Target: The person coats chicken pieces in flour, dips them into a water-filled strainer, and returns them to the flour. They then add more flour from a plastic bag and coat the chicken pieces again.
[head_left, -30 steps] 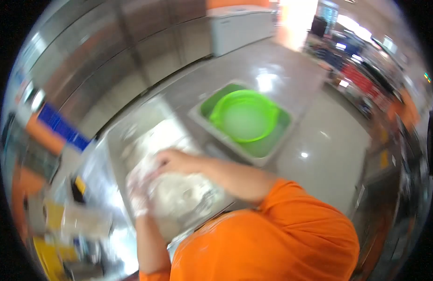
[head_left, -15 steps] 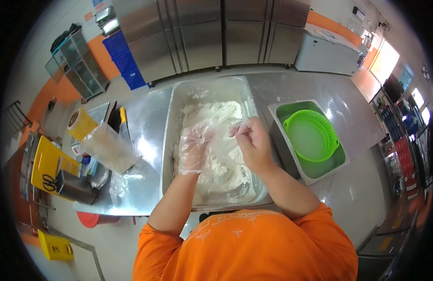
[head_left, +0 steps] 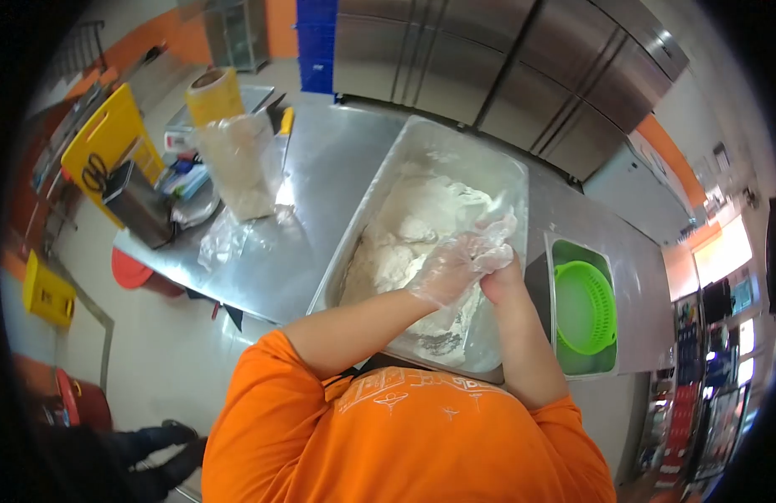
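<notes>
My left hand (head_left: 448,267), in a clear plastic glove, is over the right side of a deep tray (head_left: 344,256) of white flour (head_left: 396,267). Its fingers close on thin clear plastic (head_left: 507,225), apparently a second glove, against my right hand (head_left: 502,277). The wrist and back of my right hand look bare; its fingers are mostly hidden behind my left hand and the plastic. Floury white lumps (head_left: 417,228) lie in the tray below the hands.
Right of the tray, a green basket (head_left: 607,306) sits in a metal pan (head_left: 564,369). At left are a plastic bag pack (head_left: 238,168), a yellow-handled knife (head_left: 285,121), a yellow roll (head_left: 213,96) and scissors (head_left: 94,173) in a metal holder (head_left: 138,205). Someone's legs (head_left: 157,453) show at lower left.
My hands were apart with plastic stretched between them; now they are together, further right over the tray. The view has turned and tilted, and a person's legs have come into it.
</notes>
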`<state>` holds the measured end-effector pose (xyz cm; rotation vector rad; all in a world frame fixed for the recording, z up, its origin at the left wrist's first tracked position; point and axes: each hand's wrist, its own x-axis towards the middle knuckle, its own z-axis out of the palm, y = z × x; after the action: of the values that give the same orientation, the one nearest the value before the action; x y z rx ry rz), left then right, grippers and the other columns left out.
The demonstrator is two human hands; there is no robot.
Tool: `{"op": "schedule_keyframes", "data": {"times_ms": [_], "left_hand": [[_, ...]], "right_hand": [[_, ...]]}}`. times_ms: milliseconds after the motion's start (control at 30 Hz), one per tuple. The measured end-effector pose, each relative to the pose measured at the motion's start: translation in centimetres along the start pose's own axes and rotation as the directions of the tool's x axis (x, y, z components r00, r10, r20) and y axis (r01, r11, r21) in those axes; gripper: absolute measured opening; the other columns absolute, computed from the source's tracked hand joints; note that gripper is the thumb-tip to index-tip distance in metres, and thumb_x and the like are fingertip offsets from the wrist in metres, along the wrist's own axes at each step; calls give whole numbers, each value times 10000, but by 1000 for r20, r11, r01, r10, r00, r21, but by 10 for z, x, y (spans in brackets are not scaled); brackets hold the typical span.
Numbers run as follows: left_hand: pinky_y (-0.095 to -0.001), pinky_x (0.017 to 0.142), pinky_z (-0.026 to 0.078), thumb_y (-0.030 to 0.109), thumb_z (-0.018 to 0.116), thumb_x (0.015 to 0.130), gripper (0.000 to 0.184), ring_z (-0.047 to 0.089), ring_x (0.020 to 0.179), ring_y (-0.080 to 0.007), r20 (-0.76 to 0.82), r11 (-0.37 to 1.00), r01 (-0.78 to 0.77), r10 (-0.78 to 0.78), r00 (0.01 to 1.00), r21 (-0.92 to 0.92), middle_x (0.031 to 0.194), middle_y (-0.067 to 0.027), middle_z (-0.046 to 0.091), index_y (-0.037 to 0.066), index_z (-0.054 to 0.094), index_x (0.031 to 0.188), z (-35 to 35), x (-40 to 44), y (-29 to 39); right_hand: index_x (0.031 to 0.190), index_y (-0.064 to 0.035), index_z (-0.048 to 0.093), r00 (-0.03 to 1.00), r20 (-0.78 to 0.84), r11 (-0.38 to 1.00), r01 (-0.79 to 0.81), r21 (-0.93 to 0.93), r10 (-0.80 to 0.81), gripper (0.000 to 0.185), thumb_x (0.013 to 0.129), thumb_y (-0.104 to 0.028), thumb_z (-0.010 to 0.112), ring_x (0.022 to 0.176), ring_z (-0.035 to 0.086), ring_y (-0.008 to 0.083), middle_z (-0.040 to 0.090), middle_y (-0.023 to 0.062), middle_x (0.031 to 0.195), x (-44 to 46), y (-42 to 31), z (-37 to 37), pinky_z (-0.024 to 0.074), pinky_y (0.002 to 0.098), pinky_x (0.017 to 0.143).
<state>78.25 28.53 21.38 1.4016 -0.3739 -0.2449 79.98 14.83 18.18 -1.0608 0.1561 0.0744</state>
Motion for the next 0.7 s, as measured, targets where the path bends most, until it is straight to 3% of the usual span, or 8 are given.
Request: {"op": "schedule_keyframes", "data": {"times_ms": [333,367,400,467,500,533,600,700], "left_hand": [[-282,707,464,320,675,778,334,573,808,-134,151,998,-7,15,988,-58,858,-95,619,23,601,912,-1,-2,0],[-287,715,464,332,673,777,338,577,814,-146,106,996,-92,91,990,8,862,-101,618,30,606,912,1,-2,-5],[-292,723,464,344,671,775,342,581,820,-158,65,981,-175,170,983,79,865,-106,617,36,612,913,2,-2,-9],[-305,756,456,361,671,770,365,582,845,-182,31,964,-103,99,995,244,882,-122,613,44,608,937,4,0,-18],[-312,773,452,370,672,767,376,583,858,-194,7,945,-63,64,998,321,890,-131,611,47,606,950,5,0,-22],[-327,786,449,359,666,765,394,583,867,-231,78,971,-47,29,997,234,918,-143,611,43,594,988,1,2,-19],[-356,814,445,339,654,762,438,584,886,-306,228,998,12,-25,973,61,974,-167,610,35,569,1066,-9,4,-10],[-337,796,441,350,681,755,400,578,893,-229,75,997,-63,59,995,44,917,-158,603,40,600,995,-2,-3,-15]], "right_hand": [[1312,-78,374,994,105,997,-6,-77,14,663,836,-512,534,967,559,272,542,65,1118,19,-15,9,489,394,789],[1320,-83,371,981,181,766,165,-622,-64,614,860,-463,515,1024,521,259,505,64,1176,18,-22,13,464,375,833],[1328,-89,368,954,290,246,301,-921,-79,567,883,-415,495,1081,483,247,468,64,1234,17,-31,18,438,357,877],[1316,-86,392,947,308,246,322,-914,-94,509,885,-330,509,1131,455,234,450,67,1273,16,-41,27,416,340,916],[1295,-78,419,975,198,766,203,-611,-101,497,863,-294,542,1123,464,235,470,71,1254,16,-42,31,420,341,912],[1273,-70,447,994,100,997,44,-66,-37,487,842,-258,575,1116,474,235,489,74,1235,17,-42,34,423,343,907],[1252,-68,474,953,132,746,295,-597,-271,465,825,-221,577,1108,487,220,504,77,1227,39,-19,5,424,345,908],[1244,-64,485,903,253,320,367,-873,-347,440,833,-205,553,1115,490,209,497,85,1243,40,-25,-23,417,342,919]]}}
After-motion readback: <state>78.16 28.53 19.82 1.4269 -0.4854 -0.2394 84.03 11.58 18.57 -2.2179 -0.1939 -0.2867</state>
